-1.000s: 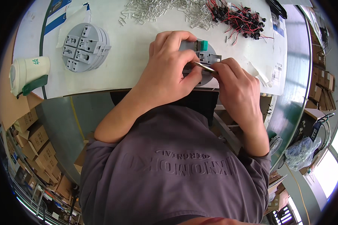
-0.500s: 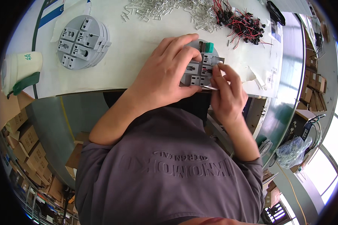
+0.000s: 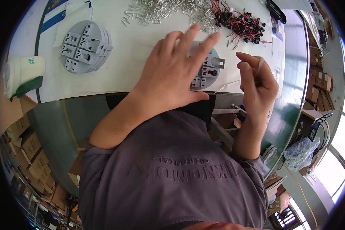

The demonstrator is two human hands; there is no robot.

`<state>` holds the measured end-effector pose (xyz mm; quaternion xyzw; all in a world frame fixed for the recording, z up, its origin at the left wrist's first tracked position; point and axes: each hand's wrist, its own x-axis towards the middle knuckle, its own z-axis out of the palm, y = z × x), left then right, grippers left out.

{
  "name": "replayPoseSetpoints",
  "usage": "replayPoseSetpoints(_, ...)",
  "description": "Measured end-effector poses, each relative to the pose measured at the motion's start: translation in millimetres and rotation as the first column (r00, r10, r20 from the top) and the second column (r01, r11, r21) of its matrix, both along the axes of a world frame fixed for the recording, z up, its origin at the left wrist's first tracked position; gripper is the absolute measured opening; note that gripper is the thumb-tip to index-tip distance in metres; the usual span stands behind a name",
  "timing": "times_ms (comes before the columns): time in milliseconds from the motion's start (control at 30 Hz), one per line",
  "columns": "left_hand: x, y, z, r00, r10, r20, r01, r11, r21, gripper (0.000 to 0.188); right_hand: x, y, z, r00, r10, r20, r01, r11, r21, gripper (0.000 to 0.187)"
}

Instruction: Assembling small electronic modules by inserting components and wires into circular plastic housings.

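Workshop bay seen from my remote station: bright window panes (image 3: 333,158) at the right rim, stacked cardboard cartons (image 3: 31,145) at the lower left, and a white-covered worktable (image 3: 130,50) across the top. On the table's left stands a stack of grey slotted discs (image 3: 77,57), with a pale container (image 3: 23,73) with a green handle nearer the rim. Loose metal clips (image 3: 153,12) lie along the far side, and black round components with red leads (image 3: 246,27) are heaped to their right. The left hand (image 3: 175,65) is spread wide over the single grey disc (image 3: 208,81) near the table's front edge, hiding much of its left side. The right hand (image 3: 258,78) is half curled, well apart from the disc; a pale sliver shows by its index finger, but whether it is held I cannot tell. Smallest, on the disc, are a partly hidden green block (image 3: 211,51) and a black round part (image 3: 214,73) beside a short red lead. I judge the step in hand to be seating components; a further placement would call for steadying the disc and aligning the part with its slot.
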<state>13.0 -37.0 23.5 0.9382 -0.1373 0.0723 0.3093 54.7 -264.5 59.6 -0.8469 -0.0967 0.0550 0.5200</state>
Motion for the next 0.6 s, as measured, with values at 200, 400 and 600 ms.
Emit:
replayPoseSetpoints(200, 5.4, 7.1, 20.2, 0.991, -0.081, 0.103, 0.103, 0.966, -0.238, 0.091, 3.8, -0.7, -8.4, 0.985, -0.171, 0.002, 0.167, 0.961, 0.223, 0.033)
replayPoseSetpoints(400, -2.9, 22.2, -39.6, 0.942, 0.063, 0.331, 0.014, 0.974, -0.228, 0.100, -3.3, -17.5, -15.3, 0.990, 0.042, -0.135, -0.024, 0.992, 0.126, 0.040)
replayPoseSetpoints(600, -9.7, 31.3, -14.7, 0.998, -0.003, 0.060, 0.028, 0.907, -0.421, 0.103, 8.3, -12.8, 7.6, 0.921, 0.387, 0.032, -0.364, 0.889, -0.276, 0.048)
